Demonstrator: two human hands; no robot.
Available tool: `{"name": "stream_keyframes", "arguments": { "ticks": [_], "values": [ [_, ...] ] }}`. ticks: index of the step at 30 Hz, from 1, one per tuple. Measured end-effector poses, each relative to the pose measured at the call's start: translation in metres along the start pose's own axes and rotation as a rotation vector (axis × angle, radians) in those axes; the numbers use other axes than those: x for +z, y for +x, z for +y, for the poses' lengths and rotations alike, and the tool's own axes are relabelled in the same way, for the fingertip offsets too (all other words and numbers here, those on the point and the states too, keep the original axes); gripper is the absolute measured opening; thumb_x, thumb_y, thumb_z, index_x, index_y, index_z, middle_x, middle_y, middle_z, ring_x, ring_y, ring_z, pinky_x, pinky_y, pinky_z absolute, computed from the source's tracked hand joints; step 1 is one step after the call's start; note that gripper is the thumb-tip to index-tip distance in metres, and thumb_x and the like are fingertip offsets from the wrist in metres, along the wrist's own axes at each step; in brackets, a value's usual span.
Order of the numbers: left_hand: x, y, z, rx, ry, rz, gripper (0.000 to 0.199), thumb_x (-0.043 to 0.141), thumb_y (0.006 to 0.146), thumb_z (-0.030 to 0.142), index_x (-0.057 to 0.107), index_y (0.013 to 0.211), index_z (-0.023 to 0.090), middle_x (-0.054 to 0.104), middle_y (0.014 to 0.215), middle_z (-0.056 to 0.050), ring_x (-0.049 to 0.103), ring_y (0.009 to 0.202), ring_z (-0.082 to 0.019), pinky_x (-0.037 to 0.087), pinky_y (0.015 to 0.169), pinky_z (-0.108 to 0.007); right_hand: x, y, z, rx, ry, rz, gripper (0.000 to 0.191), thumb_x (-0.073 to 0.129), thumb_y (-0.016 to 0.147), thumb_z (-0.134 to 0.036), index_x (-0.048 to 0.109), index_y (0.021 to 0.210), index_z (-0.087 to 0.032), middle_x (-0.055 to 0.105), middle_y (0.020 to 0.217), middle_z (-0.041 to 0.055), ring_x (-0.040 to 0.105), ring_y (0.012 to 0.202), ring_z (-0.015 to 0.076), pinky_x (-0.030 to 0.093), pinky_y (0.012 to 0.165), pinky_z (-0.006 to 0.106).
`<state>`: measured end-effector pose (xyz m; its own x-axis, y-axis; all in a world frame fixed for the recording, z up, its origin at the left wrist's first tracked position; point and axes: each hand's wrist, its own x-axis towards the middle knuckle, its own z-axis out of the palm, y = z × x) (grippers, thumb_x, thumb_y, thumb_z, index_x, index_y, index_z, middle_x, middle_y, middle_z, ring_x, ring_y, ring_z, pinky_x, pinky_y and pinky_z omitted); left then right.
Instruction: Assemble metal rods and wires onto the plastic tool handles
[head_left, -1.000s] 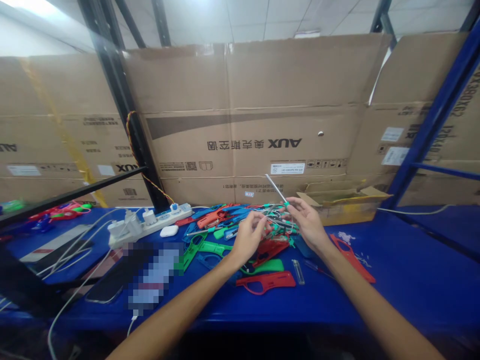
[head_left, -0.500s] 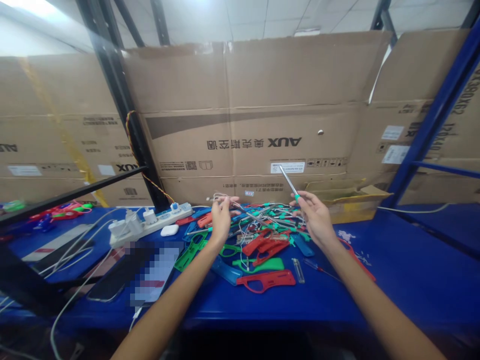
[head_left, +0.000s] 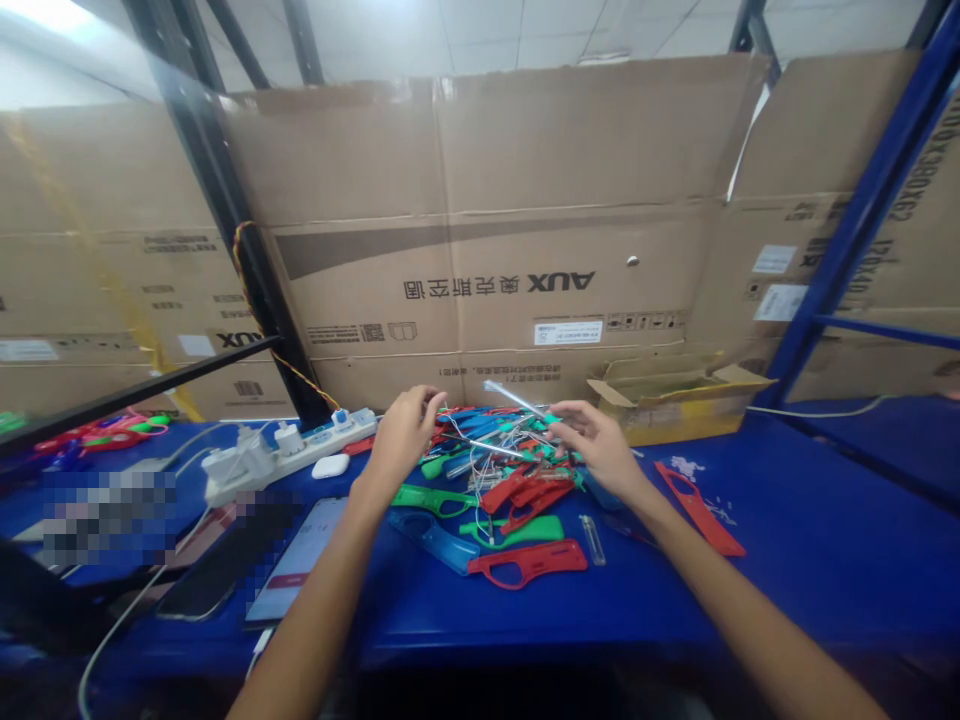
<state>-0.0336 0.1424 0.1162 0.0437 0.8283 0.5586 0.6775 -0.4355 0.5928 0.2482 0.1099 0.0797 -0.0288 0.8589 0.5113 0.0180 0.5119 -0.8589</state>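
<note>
Metal tube (head_left: 517,401), slim and silvery, is held up over the cluttered middle of the bench (head_left: 637,620), its long axis slanting from a green collar (head_left: 552,421) at the lower right to a free tip at the upper left, away from the wearer. It belongs wholly to the right hand (head_left: 600,448), whose thumb and fingers are closed on the collar end, so that most of the shaft stands clear beyond the grip. The free tip points out on the left hand's side, slightly higher in view than that hand's fingertips and apart from them; the gap between the two is what matters here. The left hand (head_left: 401,440) hangs over the left edge of the pile (head_left: 480,425), thumb and fingertips close together; a thin white wire (head_left: 459,432) trails near them, but blur hides whether it is pinched, so I cannot tell what that hand holds. Below and between both hands lies the pile itself, a tangle of rods, wires and coloured parts. Toward the wearer, a blue shell (head_left: 435,543), a green shell (head_left: 529,532) and a red shell (head_left: 551,557) lie flat, with a small clear piece (head_left: 592,540) just to their right. Behind the right hand stands an open cardboard box (head_left: 675,410), not touched by the tube.
</note>
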Motion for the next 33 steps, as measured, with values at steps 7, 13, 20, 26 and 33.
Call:
{"name": "stream_keyframes", "arguments": {
  "ticks": [7, 13, 20, 26, 33],
  "values": [
    [-0.006, -0.088, 0.047, 0.665, 0.053, -0.245, 0.049, 0.056, 0.105, 0.044, 0.047, 0.148, 0.024, 0.061, 0.143, -0.011, 0.056, 0.133, -0.028, 0.044, 0.114, -0.049, 0.033, -0.061, -0.031, -0.088, -0.227, -0.238, 0.01, 0.073, 0.091, -0.032, 0.073, 0.099, -0.026, 0.077, 0.095, 0.0018, 0.072, 0.079, 0.0188, 0.059, 0.072, 0.029],
    [0.01, -0.144, 0.03, 0.565, -0.119, -0.339, 0.049, 0.044, 0.109, 0.042, 0.036, 0.156, 0.03, 0.072, 0.125, -0.008, 0.073, 0.108, -0.022, 0.062, 0.088, -0.034, 0.038, -0.112, -0.03, -0.114, -0.352, -0.321, 0.02, 0.066, 0.097, -0.028, 0.068, 0.117, -0.031, 0.076, 0.109, 0.0012, 0.074, 0.095, 0.0187, 0.061, 0.082, 0.026],
    [0.021, -0.158, 0.007, 0.534, -0.066, -0.245, 0.032, 0.045, 0.11, 0.03, 0.055, 0.14, 0.027, 0.074, 0.107, -0.006, 0.073, 0.093, -0.02, 0.06, 0.079, -0.029, 0.027, -0.126, -0.001, -0.045, -0.359, -0.141, 0.021, 0.07, 0.094, -0.039, 0.071, 0.113, -0.031, 0.077, 0.108, 0.0031, 0.076, 0.093, 0.0227, 0.064, 0.082, 0.031],
    [0.024, -0.163, 0.01, 0.492, -0.087, -0.299, 0.022, 0.048, 0.108, 0.025, 0.057, 0.129, 0.026, 0.073, 0.108, -0.006, 0.071, 0.097, -0.021, 0.057, 0.083, -0.03, 0.028, -0.135, 0.012, -0.025, -0.358, -0.198, 0.019, 0.067, 0.097, -0.038, 0.073, 0.113, -0.032, 0.078, 0.108, 0.0014, 0.076, 0.094, 0.022, 0.062, 0.086, 0.03],
    [0.025, -0.164, 0.011, 0.356, -0.158, -0.327, 0.022, 0.066, 0.099, 0.043, 0.059, 0.103, 0.023, 0.07, 0.097, -0.005, 0.07, 0.085, -0.021, 0.056, 0.074, -0.029, 0.024, -0.138, 0.014, -0.014, -0.401, -0.233, 0.023, 0.065, 0.098, -0.039, 0.071, 0.118, -0.031, 0.078, 0.097, 0.0023, 0.075, 0.085, 0.0218, 0.061, 0.086, 0.034]
  ]
}}
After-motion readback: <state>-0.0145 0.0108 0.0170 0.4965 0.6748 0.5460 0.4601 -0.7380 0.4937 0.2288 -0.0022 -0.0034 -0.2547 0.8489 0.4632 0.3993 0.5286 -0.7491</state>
